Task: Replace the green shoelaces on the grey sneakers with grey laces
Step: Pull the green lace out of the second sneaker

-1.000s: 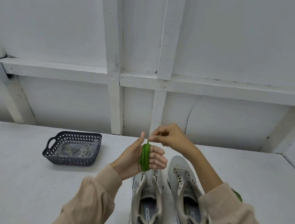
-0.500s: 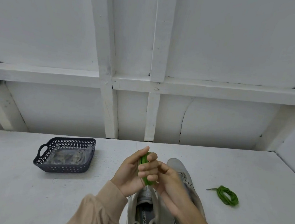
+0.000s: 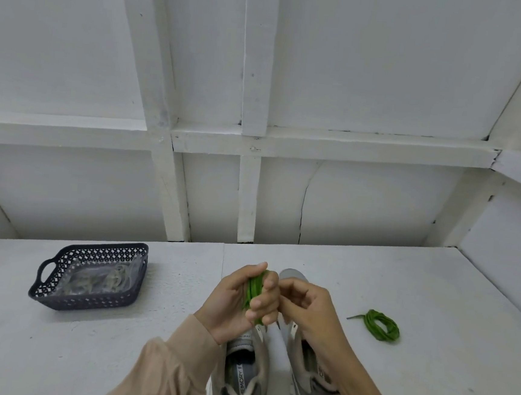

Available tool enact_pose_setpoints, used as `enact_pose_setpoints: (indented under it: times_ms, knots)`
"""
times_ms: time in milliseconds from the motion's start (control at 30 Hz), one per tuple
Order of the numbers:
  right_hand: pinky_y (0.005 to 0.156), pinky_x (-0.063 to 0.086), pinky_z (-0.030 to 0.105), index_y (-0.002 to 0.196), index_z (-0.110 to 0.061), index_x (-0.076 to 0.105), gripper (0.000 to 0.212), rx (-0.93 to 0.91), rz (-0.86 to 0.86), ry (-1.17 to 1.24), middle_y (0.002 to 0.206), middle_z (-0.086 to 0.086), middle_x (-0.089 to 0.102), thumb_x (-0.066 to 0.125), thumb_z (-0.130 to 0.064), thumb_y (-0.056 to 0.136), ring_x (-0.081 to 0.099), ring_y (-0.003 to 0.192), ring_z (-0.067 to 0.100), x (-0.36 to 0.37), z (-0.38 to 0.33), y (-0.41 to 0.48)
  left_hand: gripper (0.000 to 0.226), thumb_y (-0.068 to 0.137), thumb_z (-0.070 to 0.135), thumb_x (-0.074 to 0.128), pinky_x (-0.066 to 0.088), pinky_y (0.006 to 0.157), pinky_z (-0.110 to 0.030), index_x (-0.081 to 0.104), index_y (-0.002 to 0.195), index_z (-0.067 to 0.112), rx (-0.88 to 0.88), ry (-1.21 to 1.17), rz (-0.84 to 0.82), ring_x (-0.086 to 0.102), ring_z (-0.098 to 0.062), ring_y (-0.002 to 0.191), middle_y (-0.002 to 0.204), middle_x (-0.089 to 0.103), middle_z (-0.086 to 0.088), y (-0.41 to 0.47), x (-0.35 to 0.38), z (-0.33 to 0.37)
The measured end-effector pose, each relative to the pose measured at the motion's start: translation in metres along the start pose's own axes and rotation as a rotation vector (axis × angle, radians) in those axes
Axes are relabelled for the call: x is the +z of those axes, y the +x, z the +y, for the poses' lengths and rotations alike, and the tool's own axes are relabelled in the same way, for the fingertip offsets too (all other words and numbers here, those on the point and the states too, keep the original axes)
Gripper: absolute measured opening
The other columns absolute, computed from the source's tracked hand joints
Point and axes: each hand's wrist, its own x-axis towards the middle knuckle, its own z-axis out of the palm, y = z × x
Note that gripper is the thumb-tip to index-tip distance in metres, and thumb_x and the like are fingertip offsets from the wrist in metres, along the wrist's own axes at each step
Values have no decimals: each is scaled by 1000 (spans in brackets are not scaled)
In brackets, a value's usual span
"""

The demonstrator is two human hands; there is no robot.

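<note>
Two grey sneakers stand side by side at the near table edge, the left sneaker [image 3: 245,372] and the right sneaker [image 3: 310,368], both without laces in their eyelets. My left hand [image 3: 237,299] holds a green lace [image 3: 254,291] wound in a coil round its fingers. My right hand [image 3: 309,305] is curled right beside that coil, its fingertips at the lace; whether it pinches an end is hidden. A second green lace [image 3: 380,325] lies coiled on the table to the right. Grey laces [image 3: 97,279] lie in a clear bag inside the basket.
A dark perforated plastic basket [image 3: 56,289] with handles stands on the white table [image 3: 432,307] at the left. A white panelled wall with beams rises behind the table. A side wall closes off the right.
Both hands have come down closer to the sneakers. My right hand moved from above the coil to its right side. The view shifted, so the second green coil now shows.
</note>
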Motion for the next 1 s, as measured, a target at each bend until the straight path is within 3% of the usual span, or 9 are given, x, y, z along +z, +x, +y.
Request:
enact_pose_setpoints:
  times_ms: [133, 233, 333, 400, 467, 567, 700, 933, 1000]
  knots:
    - [78, 54, 40, 106, -5, 60, 20, -19, -8, -36, 94, 22, 69, 60, 6, 89, 67, 85, 35, -4, 2, 2, 34, 102, 26, 33, 51, 65, -28, 57, 87, 7, -11, -36, -47, 59, -10, 52, 63, 60, 0, 3, 1, -7]
    - [60, 54, 30, 112, -3, 47, 20, 85, -79, 326, 88, 30, 59, 56, -3, 94, 62, 66, 27, -5, -2, 1, 36, 103, 26, 29, 51, 71, -30, 57, 93, 7, -21, -14, -114, 61, -11, 57, 68, 62, 0, 5, 8, -6]
    - [43, 48, 28, 103, -9, 47, 15, 243, -142, 639, 75, 18, 55, 53, -10, 90, 60, 56, 27, -7, -10, -3, 36, 102, 30, 32, 51, 74, -29, 60, 93, 9, -58, 160, -164, 65, -10, 58, 67, 64, 3, 9, 15, -4]
    - [42, 45, 29, 94, -6, 52, 15, 319, -178, 742, 66, 13, 50, 54, -9, 80, 56, 54, 28, -10, -13, -6, 36, 102, 31, 33, 51, 74, -27, 62, 92, 12, -82, 255, -186, 67, -10, 58, 64, 64, 5, 12, 17, -3]
    - [52, 48, 35, 96, -5, 54, 27, 312, -242, 772, 73, 15, 47, 60, -7, 69, 49, 69, 33, -13, -12, -5, 38, 101, 31, 33, 52, 71, -25, 62, 87, 11, -97, 245, -184, 66, -9, 55, 61, 64, 5, 12, 15, -2]
    - [67, 51, 40, 110, -10, 48, 37, 198, -303, 623, 92, 22, 54, 62, 1, 78, 46, 92, 44, -19, -4, 0, 40, 100, 32, 36, 52, 63, -25, 60, 76, 11, -116, 210, -136, 63, -10, 47, 53, 62, 4, 11, 8, -1]
    - [81, 48, 40, 100, -12, 59, 30, 119, -249, 358, 94, 25, 59, 75, -6, 76, 54, 91, 35, -27, -3, 2, 42, 98, 34, 38, 52, 61, -24, 62, 72, 11, -138, 231, -90, 62, -10, 43, 48, 60, 3, 11, 3, -1]
    - [80, 52, 31, 98, -6, 61, 25, -20, -159, 91, 89, 29, 65, 76, -3, 79, 65, 85, 28, -32, 1, -1, 47, 98, 34, 36, 52, 61, -24, 64, 70, 10, -155, 245, -74, 61, -11, 43, 50, 63, -1, 12, -5, -5]
    - [79, 53, 29, 98, -10, 62, 23, -63, -123, -1, 83, 20, 69, 74, -3, 80, 66, 81, 24, -29, 4, -2, 46, 98, 33, 36, 52, 62, -25, 64, 71, 8, -156, 247, -48, 61, -13, 44, 52, 64, -3, 12, -8, -8]
